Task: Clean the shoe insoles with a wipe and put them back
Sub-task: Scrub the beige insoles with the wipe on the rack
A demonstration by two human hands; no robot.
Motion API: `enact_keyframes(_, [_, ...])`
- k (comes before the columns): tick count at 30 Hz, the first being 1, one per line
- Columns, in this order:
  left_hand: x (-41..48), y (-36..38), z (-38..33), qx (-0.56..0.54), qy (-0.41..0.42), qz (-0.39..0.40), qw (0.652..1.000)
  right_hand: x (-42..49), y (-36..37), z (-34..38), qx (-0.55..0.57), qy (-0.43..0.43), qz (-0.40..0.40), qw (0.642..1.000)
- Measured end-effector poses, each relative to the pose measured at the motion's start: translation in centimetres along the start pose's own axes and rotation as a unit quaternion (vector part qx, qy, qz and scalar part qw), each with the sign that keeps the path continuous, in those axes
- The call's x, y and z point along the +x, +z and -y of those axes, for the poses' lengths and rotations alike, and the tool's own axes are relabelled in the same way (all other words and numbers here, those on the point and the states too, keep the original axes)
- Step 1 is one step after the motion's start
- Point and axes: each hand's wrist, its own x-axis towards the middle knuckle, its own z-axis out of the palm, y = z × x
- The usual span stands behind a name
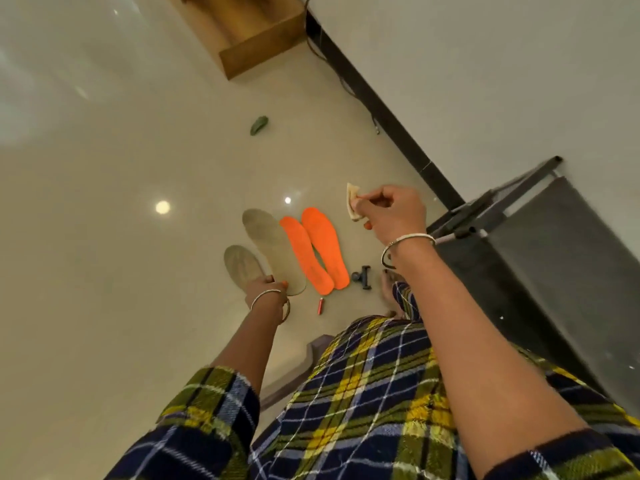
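Lying side by side on the glossy floor (104,237): two beige insoles (266,242) at left, two orange insoles (311,251) touching each other just right of them. Left hand (266,294) is low, fingers curled on the near end of the leftmost beige insole (239,265). Right hand (388,213) is held up off the floor, fingers pinching a folded yellowish wipe (352,202). Small red cylinder (320,305) and black clip-like part (362,276) sit near the orange heels. Green scrap (259,125) lies farther off; wooden box (259,39) and dark grey bin (554,271) stand by the wall.
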Motion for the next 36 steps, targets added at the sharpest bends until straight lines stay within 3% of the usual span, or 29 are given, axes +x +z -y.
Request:
enact_keyframes(4, [9.9, 3.2, 5.9, 0.043, -0.037, -0.04, 0.998, 1.9, 2.4, -1.5, -0.034, -0.005, 0.043, 0.998])
enact_keyframes(13, [9.9, 5.5, 5.2, 0.088, -0.036, -0.071, 0.993, 4.3, 6.0, -1.4, -0.032, -0.031, 0.088, 0.995])
enact_keyframes(21, [12.9, 6.8, 7.6, 0.091, -0.045, -0.006, 0.995, 4.8, 7.0, -1.1, -0.047, -0.035, 0.111, 0.992])
enact_keyframes(25, [12.3, 6.1, 7.2, 0.184, -0.046, 0.049, 0.981, 4.9, 6.8, -1.2, -0.057, -0.031, 0.112, 0.992])
enact_keyframes(28, [12.2, 5.6, 7.6, 0.268, -0.024, 0.009, 0.963, 4.9, 6.6, -1.2, -0.064, -0.036, 0.117, 0.99])
enact_keyframes(31, [13.7, 5.0, 8.4, 0.298, -0.059, -0.002, 0.953, 4.8, 6.7, -1.2, -0.07, -0.045, 0.128, 0.988])
enact_keyframes(36, [14.5, 4.7, 9.1, 0.237, -0.074, 0.089, 0.965, 4.5, 7.2, -0.7, -0.081, -0.062, 0.145, 0.984])
